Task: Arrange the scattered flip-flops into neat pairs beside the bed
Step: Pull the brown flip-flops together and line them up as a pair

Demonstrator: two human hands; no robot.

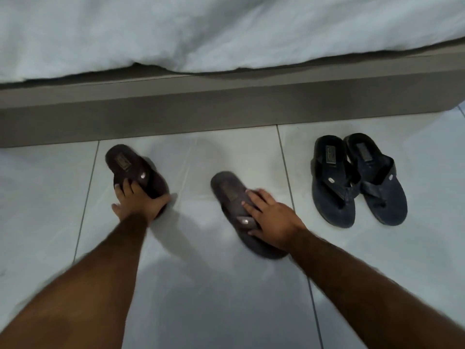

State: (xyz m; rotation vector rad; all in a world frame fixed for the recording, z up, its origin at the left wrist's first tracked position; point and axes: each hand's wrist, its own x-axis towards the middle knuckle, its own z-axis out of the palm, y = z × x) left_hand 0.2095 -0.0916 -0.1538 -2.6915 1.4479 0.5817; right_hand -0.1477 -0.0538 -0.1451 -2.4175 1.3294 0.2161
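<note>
Two dark brown flip-flops lie apart on the pale tiled floor. My left hand (137,201) grips the toe end of the left brown flip-flop (128,165), whose heel points toward the bed. My right hand (270,217) rests over the strap of the right brown flip-flop (229,192), fingers curled on it; its image is blurred. To the right, a pair of dark blue flip-flops (357,177) stands side by side, heels toward the bed, one strap overlapping the other sandal.
The grey bed base (226,107) runs across the view behind the flip-flops, with white bedding (226,34) hanging over its top. Bare floor tiles (201,285) lie between my arms and in front of the sandals.
</note>
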